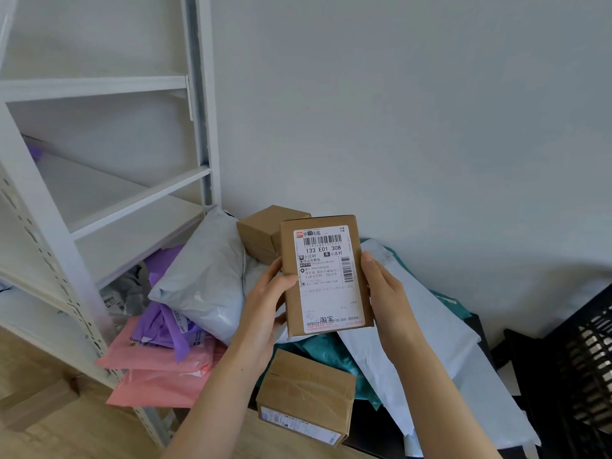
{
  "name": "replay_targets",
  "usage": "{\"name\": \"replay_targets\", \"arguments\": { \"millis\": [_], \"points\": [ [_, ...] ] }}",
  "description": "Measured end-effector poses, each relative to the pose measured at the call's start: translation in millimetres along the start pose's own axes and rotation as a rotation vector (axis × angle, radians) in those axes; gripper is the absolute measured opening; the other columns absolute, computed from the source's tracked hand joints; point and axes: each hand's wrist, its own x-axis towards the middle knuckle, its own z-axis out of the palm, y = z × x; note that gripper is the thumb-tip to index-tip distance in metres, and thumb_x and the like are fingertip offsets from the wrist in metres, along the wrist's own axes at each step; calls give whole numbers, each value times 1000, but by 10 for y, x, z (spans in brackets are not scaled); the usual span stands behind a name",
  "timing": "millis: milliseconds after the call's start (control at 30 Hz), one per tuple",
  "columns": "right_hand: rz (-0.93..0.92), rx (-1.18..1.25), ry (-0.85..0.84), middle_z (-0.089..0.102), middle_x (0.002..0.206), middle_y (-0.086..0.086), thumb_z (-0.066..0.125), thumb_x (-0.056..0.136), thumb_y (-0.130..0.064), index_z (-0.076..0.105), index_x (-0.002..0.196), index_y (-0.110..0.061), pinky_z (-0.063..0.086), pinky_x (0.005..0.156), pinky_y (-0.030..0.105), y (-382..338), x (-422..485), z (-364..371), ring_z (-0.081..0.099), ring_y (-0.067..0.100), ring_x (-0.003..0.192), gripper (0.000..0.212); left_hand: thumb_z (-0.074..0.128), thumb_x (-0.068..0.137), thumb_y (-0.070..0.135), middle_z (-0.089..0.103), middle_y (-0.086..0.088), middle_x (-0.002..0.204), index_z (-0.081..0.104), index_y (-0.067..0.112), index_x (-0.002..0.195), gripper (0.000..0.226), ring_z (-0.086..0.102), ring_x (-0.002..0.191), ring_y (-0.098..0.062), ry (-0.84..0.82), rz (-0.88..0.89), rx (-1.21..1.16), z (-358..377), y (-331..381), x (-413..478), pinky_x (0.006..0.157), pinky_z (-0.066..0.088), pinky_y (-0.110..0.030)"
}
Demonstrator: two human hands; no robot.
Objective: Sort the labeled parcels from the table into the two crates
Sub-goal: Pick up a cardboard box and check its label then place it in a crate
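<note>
Closest to the camera a taped cardboard box lies on the near edge of the dark table, not yet picked up. Just above it both hands hold one brown parcel upright over the pile. The left hand wraps its fingers round the left edge with the thumb on the front. The right hand grips the right edge, its fingers going behind the box where they cannot be seen. The printed label faces the camera, so this looks like the reading step before a crate is chosen. Under and around the held parcel most of the work seems to be left: a teal mailer, a long white mailer, pink mailers, a purple one and a puffy grey-white bag are heaped together, overlapping. At the right edge stands a black slatted crate; whether anything lies in it cannot be told, and a second crate is not in view. Further back a small brown box sits near the wall, partly hidden by the held parcel, and to the left a white shelf rack rises beside the heap
</note>
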Motion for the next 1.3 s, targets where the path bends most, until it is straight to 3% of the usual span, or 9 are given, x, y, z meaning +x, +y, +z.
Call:
{"name": "replay_targets", "arguments": {
  "millis": [100,200,300,467,767,867,1000,1167,1300],
  "points": [
    [17,18,9,73,98,-7,37,98,-49,66,105,-37,54,87,41,10,-4,-3,67,18,97,32,52,93,21,72,20,88,59,39,109,25,59,102,-7,3,5,9,31,13,4,79,47,-30],
    [16,22,8,73,100,-7,38,98,-48,66,107,-37,53,89,42,7,-12,-9,67,18,99,31,51,93,21,73,18,91,59,39,110,26,59,104,-9,3,-4,10,36,16,7,79,47,-31],
    [7,20,6,73,99,-8,38,98,-48,65,107,-37,55,84,38,1,-15,-20,67,16,96,31,50,94,21,73,18,92,59,38,110,25,59,103,-9,1,-2,10,41,16,-8,78,47,-30],
    [-11,22,-7,70,95,-12,39,99,-45,64,110,-36,47,64,16,-34,-60,-19,62,2,82,29,49,94,20,72,19,90,60,38,107,25,59,102,-9,-2,-1,11,52,28,-29,78,47,-31],
    [-47,32,-16,72,102,-12,40,98,-44,63,119,-35,47,69,17,-20,-111,-73,63,0,85,32,49,93,17,72,17,94,59,38,113,30,62,99,-8,-44,19,26,85,36,-79,72,47,-27],
    [-47,43,-14,72,103,-12,40,98,-44,63,121,-34,47,74,20,-4,-128,-79,63,5,94,34,59,77,25,72,16,99,57,37,119,44,66,92,-5,-69,51,58,69,31,-83,73,46,-26],
    [-44,37,-4,72,92,-15,39,98,-45,65,116,-36,48,71,20,19,-140,-83,63,2,86,33,55,68,27,72,13,103,59,35,117,50,66,90,0,-95,80,69,61,9,-79,78,45,-27],
    [-46,28,-6,72,86,-20,37,98,-45,64,105,-43,49,70,18,39,-147,-91,64,-5,78,28,59,72,21,72,12,103,58,32,116,46,67,88,0,-105,80,66,62,-7,-95,62,52,-14],
    [-29,33,13,72,83,-19,36,98,-47,65,99,-43,48,69,19,21,-161,-91,63,2,81,29,56,87,7,72,14,101,56,31,118,39,67,87,1,-97,74,76,64,-21,-107,64,51,-15]
  ]
}}
